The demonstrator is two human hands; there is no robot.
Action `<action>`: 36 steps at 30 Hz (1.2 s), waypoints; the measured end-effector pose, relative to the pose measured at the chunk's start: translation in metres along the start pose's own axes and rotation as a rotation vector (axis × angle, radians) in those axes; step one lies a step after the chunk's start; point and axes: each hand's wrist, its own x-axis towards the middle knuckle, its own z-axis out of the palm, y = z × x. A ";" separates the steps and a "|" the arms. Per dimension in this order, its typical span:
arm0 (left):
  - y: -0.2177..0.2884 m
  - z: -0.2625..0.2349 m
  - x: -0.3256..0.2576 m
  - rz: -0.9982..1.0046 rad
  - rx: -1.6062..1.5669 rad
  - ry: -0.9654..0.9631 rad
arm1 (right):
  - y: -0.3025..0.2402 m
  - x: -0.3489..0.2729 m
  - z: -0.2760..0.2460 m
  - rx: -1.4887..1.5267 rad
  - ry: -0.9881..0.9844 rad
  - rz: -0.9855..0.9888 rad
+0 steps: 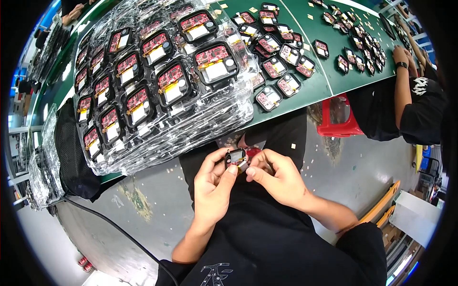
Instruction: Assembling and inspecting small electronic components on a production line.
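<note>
A small black gadget (pixel 234 158) is near me, held in my left fingers (pixel 227 181); my right fingers (pixel 260 176) curl narrowly at its right, grip unclear. Farther left, clear trays (pixel 191 127) of similar gadgets (pixel 172 82) fill the green bench (pixel 312 89).

Wearer's hands (pixel 212 190): two; held device (pixel 235 158): one; loose devices (pixel 275 67): dozens; red stool (pixel 338 128): one.

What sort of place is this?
Probably an electronics assembly workshop: stacked clear plastic trays hold square black-cased units with red circuit boards, and more lie on the long green worktable.
</note>
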 end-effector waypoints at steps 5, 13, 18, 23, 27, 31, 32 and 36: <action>-0.001 0.002 0.001 -0.005 -0.028 0.011 | 0.022 -0.001 0.011 0.295 0.086 0.036; -0.006 0.004 0.002 0.004 0.037 0.000 | 0.027 -0.005 0.023 0.430 0.248 -0.056; -0.007 0.001 0.001 0.048 0.159 -0.015 | 0.018 -0.010 0.012 -0.295 0.333 -0.558; -0.008 0.005 0.002 0.132 0.214 -0.006 | 0.005 0.001 0.000 -0.510 0.267 -0.692; -0.007 0.009 0.000 0.133 0.324 0.020 | -0.004 -0.002 -0.002 -0.505 0.247 -0.619; -0.006 0.009 0.000 0.160 0.377 0.016 | -0.006 -0.002 0.000 -0.383 0.272 -0.527; -0.006 0.010 0.000 0.160 0.377 0.017 | -0.006 -0.001 0.000 -0.366 0.276 -0.509; -0.003 0.010 -0.002 0.183 0.476 0.034 | -0.010 -0.004 -0.001 -0.405 0.252 -0.478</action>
